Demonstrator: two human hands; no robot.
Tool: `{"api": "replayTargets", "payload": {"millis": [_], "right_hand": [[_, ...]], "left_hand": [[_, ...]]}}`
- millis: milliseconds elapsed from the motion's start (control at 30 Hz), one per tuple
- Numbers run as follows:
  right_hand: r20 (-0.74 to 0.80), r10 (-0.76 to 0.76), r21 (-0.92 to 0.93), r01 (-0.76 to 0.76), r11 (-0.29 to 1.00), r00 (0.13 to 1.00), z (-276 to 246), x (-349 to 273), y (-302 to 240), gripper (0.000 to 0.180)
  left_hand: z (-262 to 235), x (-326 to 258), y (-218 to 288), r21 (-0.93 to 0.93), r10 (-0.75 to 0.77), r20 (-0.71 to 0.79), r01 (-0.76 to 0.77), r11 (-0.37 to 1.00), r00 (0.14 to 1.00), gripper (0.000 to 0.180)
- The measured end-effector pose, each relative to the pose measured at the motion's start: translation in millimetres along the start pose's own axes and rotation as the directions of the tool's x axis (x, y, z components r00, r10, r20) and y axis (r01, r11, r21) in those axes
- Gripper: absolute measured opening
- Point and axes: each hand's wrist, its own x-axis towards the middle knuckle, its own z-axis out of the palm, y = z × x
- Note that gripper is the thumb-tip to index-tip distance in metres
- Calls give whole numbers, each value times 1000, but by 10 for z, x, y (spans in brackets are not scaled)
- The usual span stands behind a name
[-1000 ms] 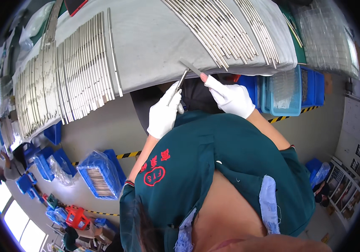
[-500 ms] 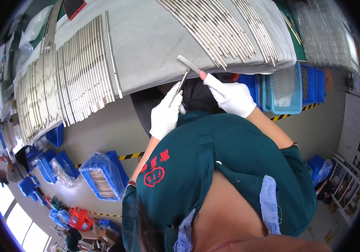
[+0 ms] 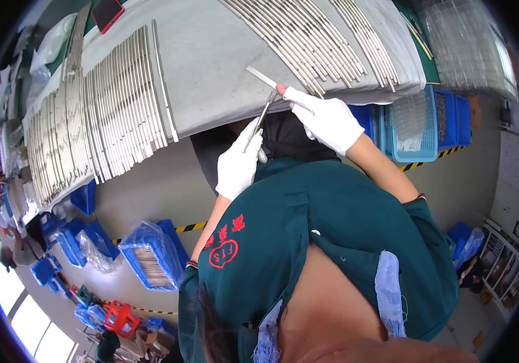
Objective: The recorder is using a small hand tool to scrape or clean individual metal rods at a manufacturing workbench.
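Observation:
My left hand, in a white glove, is closed around a short, thin metal rod that slants up to the right. My right hand, also gloved but with a bare fingertip showing, pinches a flat grey metal strip that looks like a file. This strip lies across the rod's upper end, seemingly against it. Both hands are at the table's near edge. Past them, rows of slim metal rods lie on the grey cloth, with another dense row to the left.
Blue baskets stand below the table on the right, under a stack of clear plastic trays. A red-edged phone lies at the far left. On the floor at left is a blue crate of rods; people work beyond.
My right hand has moved left and slightly away from me, pushing the flat strip across the rod's tip. My left hand and the rod have stayed nearly still.

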Motion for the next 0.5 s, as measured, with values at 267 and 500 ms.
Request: {"api": "replayTargets", "payload": {"millis": [267, 500], "right_hand": [[-405, 202, 642, 120, 757, 892, -219, -461, 211, 36], [-692, 454, 472, -123, 873, 562, -894, -478, 837, 35]], "left_hand": [[-325, -232, 639, 244, 127, 187, -171, 955, 974, 32], [-61, 72, 1564, 585, 797, 495, -811, -10, 347, 30]]}}
